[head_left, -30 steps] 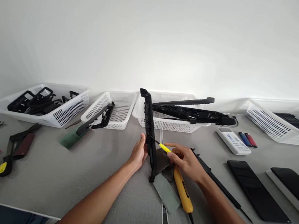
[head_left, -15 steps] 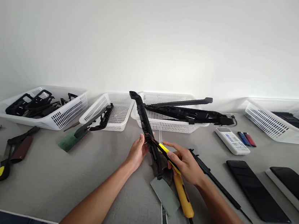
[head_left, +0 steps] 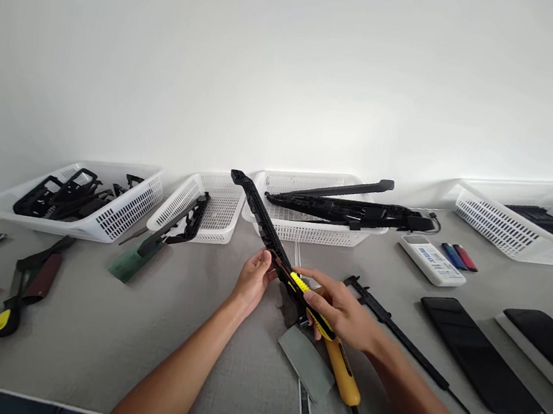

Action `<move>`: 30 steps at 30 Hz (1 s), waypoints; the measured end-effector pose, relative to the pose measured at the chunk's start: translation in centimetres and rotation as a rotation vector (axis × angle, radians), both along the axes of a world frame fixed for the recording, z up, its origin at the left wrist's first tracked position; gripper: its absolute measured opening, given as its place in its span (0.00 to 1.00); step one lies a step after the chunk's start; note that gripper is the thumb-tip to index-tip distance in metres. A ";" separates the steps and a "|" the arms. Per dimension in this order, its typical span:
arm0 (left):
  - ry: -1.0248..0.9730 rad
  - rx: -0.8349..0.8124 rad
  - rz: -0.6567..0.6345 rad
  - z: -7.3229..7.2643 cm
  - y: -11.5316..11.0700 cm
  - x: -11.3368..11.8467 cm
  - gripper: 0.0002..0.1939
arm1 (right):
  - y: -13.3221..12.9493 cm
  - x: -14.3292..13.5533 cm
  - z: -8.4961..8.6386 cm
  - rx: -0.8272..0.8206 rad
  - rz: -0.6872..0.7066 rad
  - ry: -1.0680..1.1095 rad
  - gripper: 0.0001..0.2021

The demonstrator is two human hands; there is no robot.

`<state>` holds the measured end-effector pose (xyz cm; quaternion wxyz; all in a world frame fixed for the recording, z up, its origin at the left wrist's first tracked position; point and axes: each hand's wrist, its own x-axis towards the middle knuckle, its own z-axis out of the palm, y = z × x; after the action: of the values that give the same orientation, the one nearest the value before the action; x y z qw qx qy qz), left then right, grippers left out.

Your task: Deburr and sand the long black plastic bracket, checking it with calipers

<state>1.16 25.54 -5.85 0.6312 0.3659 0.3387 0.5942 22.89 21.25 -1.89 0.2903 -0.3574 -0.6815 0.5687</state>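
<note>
My left hand [head_left: 252,278] is closed around a long black plastic strip [head_left: 262,219], which slants up and to the left over the table. In my right hand [head_left: 339,309] is a yellow and black utility knife [head_left: 313,305]. Its blade end lies against the strip close to my left fingertips; the exact contact is too small to make out. Below the knife rests a yellow-handled corded tool [head_left: 344,374], its front end hidden. A grey-green flat plate [head_left: 306,362] lies under the strip's lower end.
White baskets [head_left: 129,212] with black parts line the wall; long black pieces [head_left: 346,210] lie across the middle one. On the right are a caliper [head_left: 399,333], a black phone-like slab [head_left: 482,356] and a white meter-like device [head_left: 432,260]. A folding tool [head_left: 18,293] lies left.
The strip's upper end has shifted slightly left and down. My right hand and the knife have moved a little lower. Another person's fingers at the left edge have gone from view.
</note>
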 end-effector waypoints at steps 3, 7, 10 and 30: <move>0.005 -0.010 0.041 0.1 -0.1 0.1 0.28 | 0.0 0.0 -0.4 0.054 0.001 -0.046 0.34; 0.032 -0.006 0.068 0.3 -0.2 0.2 0.28 | -0.3 0.1 -0.3 0.243 -0.021 -0.153 0.32; 0.065 0.008 0.064 0.4 -0.4 0.1 0.28 | -0.4 -0.1 0.1 0.279 -0.014 -0.172 0.31; -0.012 -0.043 0.043 0.3 -0.1 -0.1 0.27 | 0.5 0.4 0.3 0.244 -0.036 -0.182 0.33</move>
<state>1.08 25.43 -5.54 0.6280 0.3415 0.3554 0.6022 23.33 21.72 -1.60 0.2787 -0.3816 -0.7627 0.4416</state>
